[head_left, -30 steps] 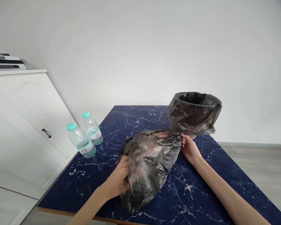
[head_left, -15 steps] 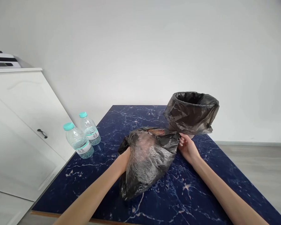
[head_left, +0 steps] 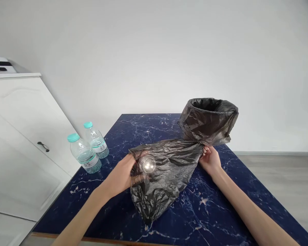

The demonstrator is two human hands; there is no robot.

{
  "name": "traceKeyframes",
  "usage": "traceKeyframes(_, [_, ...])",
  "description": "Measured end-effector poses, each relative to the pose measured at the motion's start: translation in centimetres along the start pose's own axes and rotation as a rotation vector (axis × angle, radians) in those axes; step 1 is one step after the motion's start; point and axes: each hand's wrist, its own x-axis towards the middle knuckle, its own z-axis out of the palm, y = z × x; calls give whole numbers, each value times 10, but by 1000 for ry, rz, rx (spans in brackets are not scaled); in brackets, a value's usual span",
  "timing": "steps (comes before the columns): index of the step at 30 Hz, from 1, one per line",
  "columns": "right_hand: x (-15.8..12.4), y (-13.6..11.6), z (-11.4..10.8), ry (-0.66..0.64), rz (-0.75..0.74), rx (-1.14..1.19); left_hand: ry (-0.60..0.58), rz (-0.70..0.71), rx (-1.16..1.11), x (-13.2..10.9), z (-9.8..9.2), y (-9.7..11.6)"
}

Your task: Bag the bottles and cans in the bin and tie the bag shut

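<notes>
A thin black plastic bag (head_left: 169, 174) lies stretched between my hands over the table. My left hand (head_left: 123, 174) reaches into its left-side opening, and the fingers show dimly through the film. They curve around a round, clear, shiny thing (head_left: 148, 164) whose kind I cannot make out. With closed fingers, my right hand (head_left: 209, 158) pinches the gathered right end of the bag. Just behind that hand stands a bin (head_left: 209, 119) lined with another black plastic bag, which is folded over its rim.
Two clear water bottles (head_left: 86, 157) with turquoise caps stand at the left edge of the dark blue marbled table (head_left: 149, 128). A white cabinet (head_left: 23, 136) is to the left, with a white and black device (head_left: 0, 65) on top. Behind the table rises a pale wall (head_left: 154, 61).
My left hand has drawn back to the left, partly out of the bag, and a round clear thing now shows by its fingers. The bag is stretched longer; my right hand has shifted slightly right.
</notes>
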Motion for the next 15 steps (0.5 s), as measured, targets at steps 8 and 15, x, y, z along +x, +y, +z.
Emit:
traceKeyframes(8, [5,1,-8,45,26,24,203,-153,262,-63,-58,-10])
traceKeyframes(15, [0,4,-6,25,55,-14,-31,-82,744,-49,-56,-4])
